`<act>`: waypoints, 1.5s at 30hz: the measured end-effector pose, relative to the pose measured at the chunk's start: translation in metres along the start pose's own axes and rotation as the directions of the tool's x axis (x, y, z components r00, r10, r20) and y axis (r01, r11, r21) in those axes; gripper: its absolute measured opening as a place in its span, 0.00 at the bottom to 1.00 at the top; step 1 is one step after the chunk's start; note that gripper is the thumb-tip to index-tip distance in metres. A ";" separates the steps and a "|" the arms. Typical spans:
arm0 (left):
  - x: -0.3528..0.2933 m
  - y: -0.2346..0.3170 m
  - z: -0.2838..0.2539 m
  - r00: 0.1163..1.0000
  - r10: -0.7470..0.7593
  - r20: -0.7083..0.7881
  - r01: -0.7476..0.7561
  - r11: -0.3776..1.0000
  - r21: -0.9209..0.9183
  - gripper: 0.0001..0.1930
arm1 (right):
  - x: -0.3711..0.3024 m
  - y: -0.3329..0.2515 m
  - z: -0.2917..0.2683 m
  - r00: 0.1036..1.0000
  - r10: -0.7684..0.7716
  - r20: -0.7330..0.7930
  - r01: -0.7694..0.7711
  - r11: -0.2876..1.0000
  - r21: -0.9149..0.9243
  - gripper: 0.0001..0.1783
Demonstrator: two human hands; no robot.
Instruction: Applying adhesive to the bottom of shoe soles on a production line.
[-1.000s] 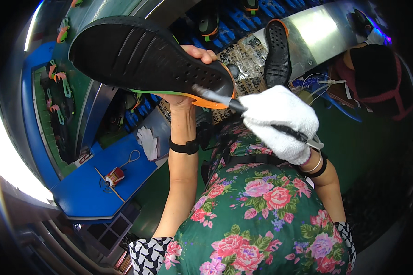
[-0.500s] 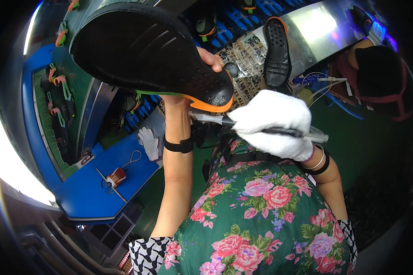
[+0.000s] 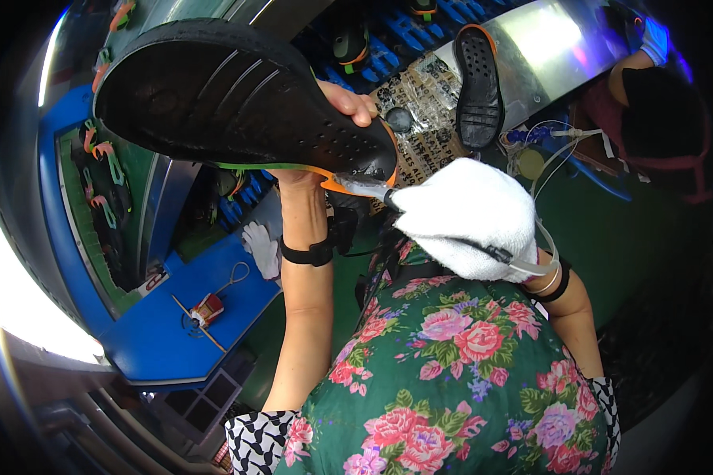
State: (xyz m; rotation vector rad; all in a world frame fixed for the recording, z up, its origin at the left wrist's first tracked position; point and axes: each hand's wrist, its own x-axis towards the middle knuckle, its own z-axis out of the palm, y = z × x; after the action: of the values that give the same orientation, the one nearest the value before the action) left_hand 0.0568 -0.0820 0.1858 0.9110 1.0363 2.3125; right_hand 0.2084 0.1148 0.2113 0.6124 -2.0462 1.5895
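Bare left hand [image 3: 348,103] grips a black, orange-and-green-rimmed, perforated sole [image 3: 234,103], long axis heel-first toward white-gloved right hand [image 3: 471,222], clutching a black-handled brush [image 3: 366,187].

To your left, a blue table [image 3: 154,340] carries a small red-and-white item [image 3: 208,309], a thin stick [image 3: 218,338] and a looped wire [image 3: 238,271]. A white knitted glove [image 3: 261,249] lies at the table's edge nearest you. Farther left you have shoes with pink and green straps [image 3: 105,207] in a row. Ahead of you, brown printed sheeting [image 3: 420,150] under clear tape covers part of a metal bench [image 3: 523,79], with a dark round disc [image 3: 399,119] on it. Beyond stand blue racks [image 3: 384,57] and a dark shoe [image 3: 350,46]. To your right, a co-worker's gloved hand [image 3: 655,41] shows above a blue hose [image 3: 610,185].
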 end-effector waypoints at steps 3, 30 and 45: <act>0.002 -0.001 0.002 1.000 0.000 -0.003 -0.001 0.999 -0.047 0.45 | 0.000 -0.001 0.005 0.999 -0.036 0.009 0.035 0.999 0.009 0.16; 0.008 -0.006 0.004 0.928 -0.330 -0.171 0.314 0.943 -0.115 0.67 | 0.004 0.017 -0.012 0.995 0.085 0.047 -0.094 0.972 0.216 0.14; 0.000 -0.013 -0.015 0.748 -0.664 -0.016 0.639 0.726 -0.255 0.52 | -0.005 0.019 -0.002 0.970 -0.115 0.214 0.132 0.989 -0.068 0.16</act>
State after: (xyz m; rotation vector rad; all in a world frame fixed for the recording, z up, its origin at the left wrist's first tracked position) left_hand 0.0474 -0.0815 0.1684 0.2486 0.9042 1.8225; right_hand 0.2008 0.1214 0.1939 0.8921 -2.1637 1.4140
